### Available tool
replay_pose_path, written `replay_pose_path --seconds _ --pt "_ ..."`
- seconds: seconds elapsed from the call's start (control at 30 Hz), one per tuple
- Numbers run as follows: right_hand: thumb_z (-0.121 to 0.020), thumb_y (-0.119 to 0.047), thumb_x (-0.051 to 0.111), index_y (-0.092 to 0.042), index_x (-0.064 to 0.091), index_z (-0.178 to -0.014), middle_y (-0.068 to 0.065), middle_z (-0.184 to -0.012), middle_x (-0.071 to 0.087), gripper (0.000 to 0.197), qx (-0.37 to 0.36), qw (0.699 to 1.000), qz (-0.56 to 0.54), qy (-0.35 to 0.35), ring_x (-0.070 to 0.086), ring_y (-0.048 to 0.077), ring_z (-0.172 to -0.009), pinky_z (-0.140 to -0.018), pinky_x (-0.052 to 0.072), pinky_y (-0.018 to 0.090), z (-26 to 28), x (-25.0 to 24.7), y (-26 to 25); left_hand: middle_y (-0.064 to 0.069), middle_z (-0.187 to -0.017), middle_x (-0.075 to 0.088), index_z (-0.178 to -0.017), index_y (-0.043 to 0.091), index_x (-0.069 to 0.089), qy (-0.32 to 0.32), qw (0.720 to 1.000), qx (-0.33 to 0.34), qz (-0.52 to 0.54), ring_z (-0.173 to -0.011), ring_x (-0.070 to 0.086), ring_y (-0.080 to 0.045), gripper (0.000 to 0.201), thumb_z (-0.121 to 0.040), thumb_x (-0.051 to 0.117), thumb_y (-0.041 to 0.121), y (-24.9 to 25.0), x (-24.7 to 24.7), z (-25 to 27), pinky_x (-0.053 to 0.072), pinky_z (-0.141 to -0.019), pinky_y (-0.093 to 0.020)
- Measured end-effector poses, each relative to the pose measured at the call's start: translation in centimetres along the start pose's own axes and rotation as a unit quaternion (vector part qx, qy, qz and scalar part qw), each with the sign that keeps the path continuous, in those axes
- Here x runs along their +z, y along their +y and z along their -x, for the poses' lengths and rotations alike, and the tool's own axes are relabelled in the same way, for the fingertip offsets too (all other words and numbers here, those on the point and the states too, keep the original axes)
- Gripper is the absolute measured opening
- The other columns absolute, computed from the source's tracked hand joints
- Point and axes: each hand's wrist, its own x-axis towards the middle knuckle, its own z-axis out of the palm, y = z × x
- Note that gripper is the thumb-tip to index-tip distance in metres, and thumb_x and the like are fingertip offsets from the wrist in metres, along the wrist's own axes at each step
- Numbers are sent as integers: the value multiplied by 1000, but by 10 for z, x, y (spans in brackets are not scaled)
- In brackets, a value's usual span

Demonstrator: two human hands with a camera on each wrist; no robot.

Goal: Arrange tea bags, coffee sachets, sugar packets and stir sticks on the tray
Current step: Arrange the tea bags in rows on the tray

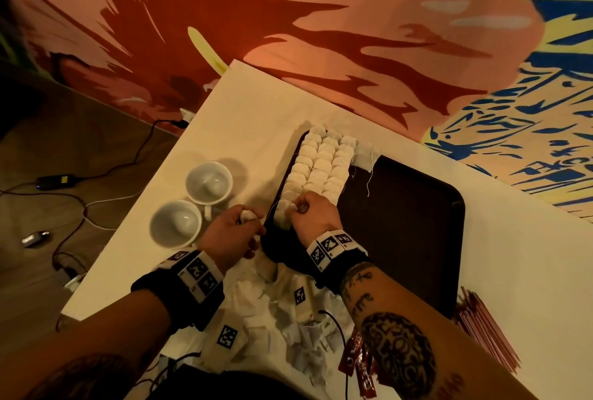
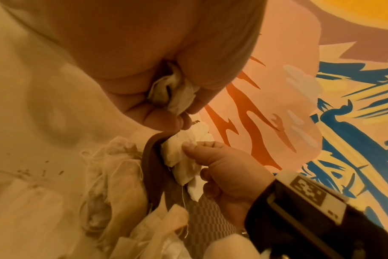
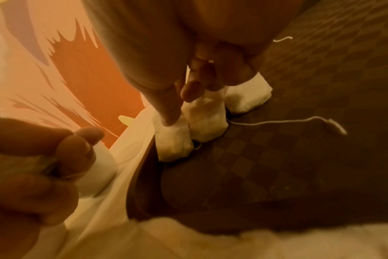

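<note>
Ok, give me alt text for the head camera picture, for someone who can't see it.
Seen from above, a right hand sets a tea bag at the near end of three neat rows of tea bags on a dark tray, while the left hand holds another bag. Two white cups stand left of the tray on a white table.

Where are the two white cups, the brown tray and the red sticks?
white cups (image 1: 176, 224): head view, inside of the nearer cup.
brown tray (image 1: 404, 216): head view, bare floor.
red sticks (image 1: 484, 332): head view, middle of bundle.
</note>
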Motion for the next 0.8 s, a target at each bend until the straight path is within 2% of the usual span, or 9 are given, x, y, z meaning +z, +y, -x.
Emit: replay_pose_path --seconds 0.13,0.23,0.33,0.47,0.53,0.6,0.67,0.73,0.8 --pt "-82 -31 72 -29 52 -92 -4 -96 60 23 -1 1000 20 -11 59 16 -86 -78 50 29 3 -1 -1 -10 -80 68 -103 9 63 -3 1000 1 3 -59 56 -20 14 -93 55 3 3 2 -1 48 -53 -30" --pt "-82 -27 67 -29 46 -92 -3 -97 57 24 -1 999 47 -18 57 16 -82 -73 47 29 3 -1 -5 -10 -82 70 -104 9 62 -1 1000 4 11 -60 57 -21 14 -93 56 5 2 2 -2 49 -54 -31" --pt "-81 -30 70 -27 45 -98 0 -102 56 31 -12 998 59 -28 57 20 -87 -74 45 30 3 0 -10 -12 -86 74 -106 9 56 8 999 9 30 -62 60 -23 12 -94 56 9 3 2 -1 49 -54 -31" --pt "-78 -35 75 -27 45 -97 -2 -101 55 36 -17 999 33 -17 56 19 -86 -75 48 32 6 -7 -13 -12 -92 76 -105 9 50 -13 998 11 62 -62 62 -23 10 -97 56 12 8 2 3 43 -47 -26" --pt "-82 -35 74 -27 48 -98 -3 -103 56 31 -37 999 9 1 56 16 -87 -74 44 29 10 -11 -14 -8 -93 77 -103 11 50 -33 998 16 58 -65 64 -24 11 -99 56 19 11 1 4 41 -48 -26" --pt "-88 -33 70 -29 54 -97 -4 -100 58 20 -92 994 -44 34 56 10 -84 -75 42 25 18 -14 -17 -7 -95 77 -99 11 52 -58 995 14 75 -64 63 -21 14 -101 53 26 14 2 6 39 -49 -26" --pt "-91 -28 68 -31 62 -97 -9 -97 63 8 -142 982 -117 41 57 5 -80 -76 45 24 28 -17 -21 -6 -90 77 -95 13 58 -70 993 14 91 -61 60 -18 19 -102 52 30 17 5 8 38 -49 -24" --pt "-93 -27 67 -32 67 -98 -14 -95 66 7 -169 974 -151 16 59 4 -79 -79 49 26 39 -22 -25 -4 -75 69 -86 17 63 -65 992 24 101 -59 53 -15 23 -101 53 31 19 9 10 37 -48 -22" --pt "-91 -33 70 -36 64 -98 -16 -92 67 10 -169 974 -152 -6 59 0 -76 -79 51 25 48 -25 -26 -1 -69 60 -78 23 67 -42 991 31 119 -57 48 -12 24 -99 57 30 20 12 10 34 -46 -21"
